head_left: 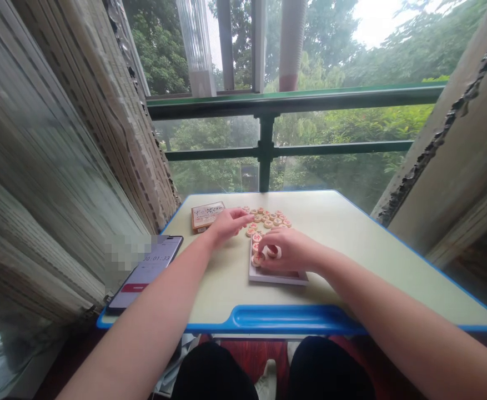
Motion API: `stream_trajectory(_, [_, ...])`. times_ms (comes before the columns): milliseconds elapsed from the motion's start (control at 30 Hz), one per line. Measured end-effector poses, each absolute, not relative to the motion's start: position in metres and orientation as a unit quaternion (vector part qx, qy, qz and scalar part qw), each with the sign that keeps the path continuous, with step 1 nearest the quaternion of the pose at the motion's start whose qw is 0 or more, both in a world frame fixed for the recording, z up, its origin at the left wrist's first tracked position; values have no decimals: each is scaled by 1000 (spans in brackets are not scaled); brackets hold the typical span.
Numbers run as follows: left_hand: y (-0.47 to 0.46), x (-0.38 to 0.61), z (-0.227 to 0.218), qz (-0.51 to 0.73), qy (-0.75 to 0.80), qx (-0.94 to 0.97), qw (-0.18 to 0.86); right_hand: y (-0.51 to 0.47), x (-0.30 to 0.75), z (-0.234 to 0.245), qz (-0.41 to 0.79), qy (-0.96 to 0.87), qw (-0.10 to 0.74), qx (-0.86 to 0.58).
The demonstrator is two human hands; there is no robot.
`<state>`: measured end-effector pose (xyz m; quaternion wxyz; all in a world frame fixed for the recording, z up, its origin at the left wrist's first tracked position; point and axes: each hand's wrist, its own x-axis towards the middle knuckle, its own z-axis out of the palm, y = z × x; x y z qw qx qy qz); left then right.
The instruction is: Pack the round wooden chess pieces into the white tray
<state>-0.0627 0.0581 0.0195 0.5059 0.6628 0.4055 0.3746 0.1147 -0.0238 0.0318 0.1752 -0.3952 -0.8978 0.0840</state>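
View from above a small desk with a blue rim, set against a window with green rails and trees outside. Two bare forearms reach in from the bottom edge.

The left hand lies low over the desk, left of centre. Its fingers are stretched out and slightly apart, clamped on nothing, with the tips touching the near left edge of a pile of discs. The discs are round, pale wood with red or dark marks, and lie loose and flat at the far middle of the desk.

The right hand rests just in front of the pile, over a shallow white tray. Its fingers are curled together, pinching one disc at the tray's left edge. A few more discs sit beside the fingertips. The hand hides most of the tray's inside.

A flat printed box lies just left of the left hand. Further left, at the desk's near corner, a phone lies face up showing a running timer. Bamboo blinds hang on both sides.
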Motion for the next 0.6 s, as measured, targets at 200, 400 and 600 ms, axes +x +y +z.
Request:
stream_trajectory(200, [57, -62, 22, 366, 423, 667, 492, -23, 113, 28, 54, -910, 187, -366])
stream_trajectory(400, [56, -62, 22, 354, 430, 678, 480, -21, 113, 28, 65, -910, 187, -365])
stream_trajectory(600, [56, -64, 21, 344, 437, 716, 422, -23, 112, 31, 72, -906, 189, -371])
